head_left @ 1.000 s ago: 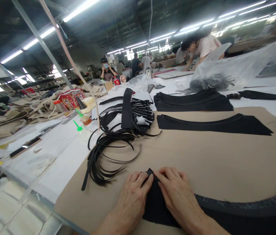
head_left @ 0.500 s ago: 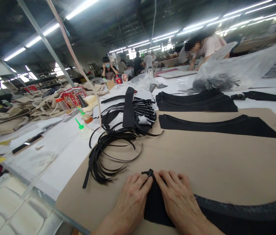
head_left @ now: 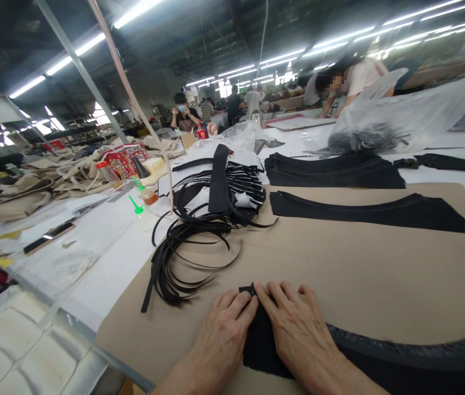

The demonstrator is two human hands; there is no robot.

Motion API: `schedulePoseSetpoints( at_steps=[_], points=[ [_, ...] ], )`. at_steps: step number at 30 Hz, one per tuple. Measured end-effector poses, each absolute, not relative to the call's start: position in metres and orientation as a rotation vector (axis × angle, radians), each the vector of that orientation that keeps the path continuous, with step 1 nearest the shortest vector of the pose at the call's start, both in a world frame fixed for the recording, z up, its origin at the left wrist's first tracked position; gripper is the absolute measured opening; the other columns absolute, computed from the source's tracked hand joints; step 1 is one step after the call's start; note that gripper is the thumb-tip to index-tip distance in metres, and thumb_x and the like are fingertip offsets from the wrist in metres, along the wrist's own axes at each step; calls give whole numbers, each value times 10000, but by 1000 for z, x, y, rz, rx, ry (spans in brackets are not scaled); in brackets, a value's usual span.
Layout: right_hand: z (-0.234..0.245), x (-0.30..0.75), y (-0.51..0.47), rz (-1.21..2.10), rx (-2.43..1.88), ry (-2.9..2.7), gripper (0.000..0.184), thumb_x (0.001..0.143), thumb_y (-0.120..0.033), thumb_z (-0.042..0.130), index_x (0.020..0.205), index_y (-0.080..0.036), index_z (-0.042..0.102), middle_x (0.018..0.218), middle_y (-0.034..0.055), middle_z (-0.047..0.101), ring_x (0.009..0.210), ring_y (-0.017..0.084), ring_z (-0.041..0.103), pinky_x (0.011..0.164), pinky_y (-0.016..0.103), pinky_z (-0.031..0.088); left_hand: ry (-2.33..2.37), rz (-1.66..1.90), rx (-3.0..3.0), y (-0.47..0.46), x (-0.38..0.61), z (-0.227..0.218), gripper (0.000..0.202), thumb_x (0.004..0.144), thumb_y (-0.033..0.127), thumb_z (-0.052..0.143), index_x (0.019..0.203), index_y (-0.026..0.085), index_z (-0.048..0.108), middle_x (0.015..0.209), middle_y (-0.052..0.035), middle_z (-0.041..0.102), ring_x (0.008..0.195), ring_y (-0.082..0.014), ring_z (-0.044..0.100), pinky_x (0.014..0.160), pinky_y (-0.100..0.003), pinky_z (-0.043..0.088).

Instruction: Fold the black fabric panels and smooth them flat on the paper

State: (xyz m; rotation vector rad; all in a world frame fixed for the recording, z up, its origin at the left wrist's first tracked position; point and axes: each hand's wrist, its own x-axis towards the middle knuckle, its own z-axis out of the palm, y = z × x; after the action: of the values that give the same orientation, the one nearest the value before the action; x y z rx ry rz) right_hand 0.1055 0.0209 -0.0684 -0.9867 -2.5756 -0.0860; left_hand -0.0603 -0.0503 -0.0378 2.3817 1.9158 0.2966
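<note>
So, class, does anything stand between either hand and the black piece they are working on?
Nothing visible does. The left hand and right hand both touch the black piece directly. The loose black strips lie beyond the left hand, apart from it.

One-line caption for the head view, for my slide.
Left hand and right hand at one end of a black piece over a beige sheet.

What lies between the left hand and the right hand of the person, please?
In the head view, part of a black piece lies between the left hand and the right hand; both hands touch it near its far end.
</note>
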Motion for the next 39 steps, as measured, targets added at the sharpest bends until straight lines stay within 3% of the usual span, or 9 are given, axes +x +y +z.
schedulePoseSetpoints(
  at_steps=[8, 13, 16, 19, 26, 29, 33, 39],
  points=[
    [-65, 99, 30, -82, -928, -2626, 616, 769, -66, 468, 1359, -239, 500, 1232, 122, 589, 1126, 338, 489, 999, 602, 273, 1928, 274, 2384, -51, -60, -41, 563, 887, 74, 427, 1426, 224, 365, 1323, -57, 533, 1171, -245, 475, 1008, -399, 417],
    [-35, 105, 47, 236, -972, -2747, 624, 760, -84, 471, 1364, -240, 484, 1166, 101, 608, 1035, 277, 529, 881, 450, 379, 1954, 287, 2423, -53, -61, -43, 525, 890, 72, 433, 1398, 199, 405, 1325, -62, 538, 1172, -245, 477, 1010, -403, 424],
    [-23, 118, 50, 433, -1046, -2705, 559, 800, -160, 520, 1356, -206, 474, 1181, 99, 601, 1057, 259, 523, 886, 415, 371, 1952, 318, 2449, -53, -61, -42, 499, 893, 71, 428, 1373, 205, 438, 1316, -60, 545, 1167, -235, 486, 1014, -403, 428],
    [-22, 128, 49, 443, -1071, -2672, 436, 824, -217, 584, 1257, -202, 537, 1143, 82, 617, 1042, 254, 529, 892, 410, 350, 1952, 347, 2468, -52, -60, -40, 479, 897, 58, 398, 1350, 201, 463, 1286, -75, 560, 1148, -229, 502, 997, -412, 446],
    [-16, 129, 51, 578, -1180, -2647, 111, 815, -180, 615, 920, -209, 594, 906, 26, 646, 873, 220, 561, 785, 351, 332, 2030, 462, 2367, -49, -58, -36, 308, 947, 129, 387, 1190, 198, 564, 1126, -82, 576, 1023, -221, 530, 910, -426, 475],
    [-13, 128, 55, 638, -1218, -2668, 55, 805, -187, 615, 858, -200, 606, 858, 30, 653, 846, 224, 569, 752, 336, 328, 2042, 537, 2269, -44, -53, -27, 248, 928, 118, 415, 1092, 196, 585, 1096, -73, 553, 1026, -220, 509, 912, -417, 455],
    [-13, 128, 55, 621, -1214, -2674, 52, 798, -171, 608, 843, -189, 626, 893, 38, 662, 879, 220, 581, 755, 321, 332, 1937, 518, 2245, -24, -41, -10, 300, 867, 73, 490, 1123, 212, 559, 1142, -50, 540, 1082, -217, 464, 966, -410, 396],
    [-9, 131, 54, 665, -1239, -2643, 89, 788, -139, 579, 812, -201, 639, 840, 20, 678, 830, 193, 602, 698, 290, 333, 1728, 354, 2298, 2, -34, -5, 306, 802, 18, 503, 963, 247, 628, 947, 10, 592, 968, -174, 501, 886, -330, 392]
  ],
)
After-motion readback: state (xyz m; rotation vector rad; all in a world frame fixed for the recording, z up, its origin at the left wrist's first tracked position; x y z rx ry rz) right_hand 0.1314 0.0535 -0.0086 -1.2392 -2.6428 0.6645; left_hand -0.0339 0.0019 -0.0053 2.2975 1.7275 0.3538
